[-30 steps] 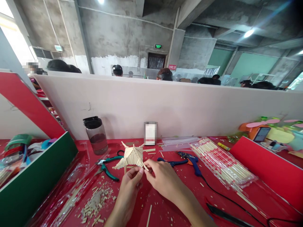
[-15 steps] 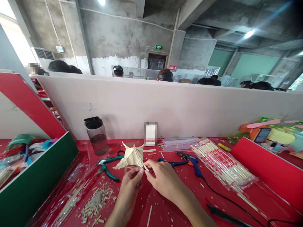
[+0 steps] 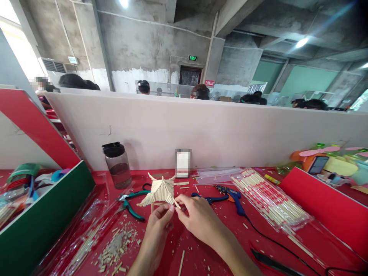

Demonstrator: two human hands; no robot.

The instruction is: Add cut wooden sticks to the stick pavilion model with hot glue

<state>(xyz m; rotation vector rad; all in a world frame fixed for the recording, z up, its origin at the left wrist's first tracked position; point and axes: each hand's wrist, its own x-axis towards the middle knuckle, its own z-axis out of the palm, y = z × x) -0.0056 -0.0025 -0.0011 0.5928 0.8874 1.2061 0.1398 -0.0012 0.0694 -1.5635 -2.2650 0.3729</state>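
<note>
A small pavilion-like model of pale wooden sticks (image 3: 162,190), with a pointed roof and upturned corners, stands at the middle of the red table. My left hand (image 3: 161,219) pinches at the model's near edge, thumb and fingers together. My right hand (image 3: 191,211) has its fingers closed on the model's near right corner. The fingertips of both hands nearly meet there. Green-handled pliers (image 3: 132,205) lie just left of the model. Blue-handled scissors (image 3: 212,199) and a blue glue gun (image 3: 237,201) are to the right of my right hand.
A dark-lidded bottle (image 3: 117,168) stands back left. Stick offcuts (image 3: 116,249) are heaped front left. Bagged sticks (image 3: 273,199) lie right, by a red divider (image 3: 327,211). A green divider (image 3: 51,214) borders the left. Behind rises a white partition (image 3: 230,134), with people's heads beyond.
</note>
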